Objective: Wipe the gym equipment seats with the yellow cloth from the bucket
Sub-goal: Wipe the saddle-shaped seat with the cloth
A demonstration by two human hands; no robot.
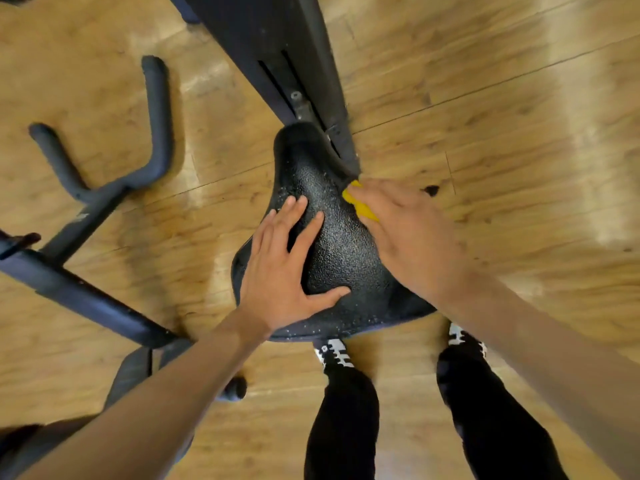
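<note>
A black textured bike seat [341, 251] fills the centre of the head view, its narrow nose pointing away from me. My left hand [287, 268] lies flat on the seat's left side with fingers spread and straight. My right hand [412, 233] covers the seat's right edge and presses the yellow cloth [358, 202] against it. Only a small yellow strip of the cloth shows past the fingers. The bucket is not in view.
The machine's black frame [277, 50] runs up from the seat's nose. Dark handlebars [104, 157] and a black bar [79, 292] of another machine stand at left. My legs and shoes [334, 353] are below the seat on the wooden floor [502, 133].
</note>
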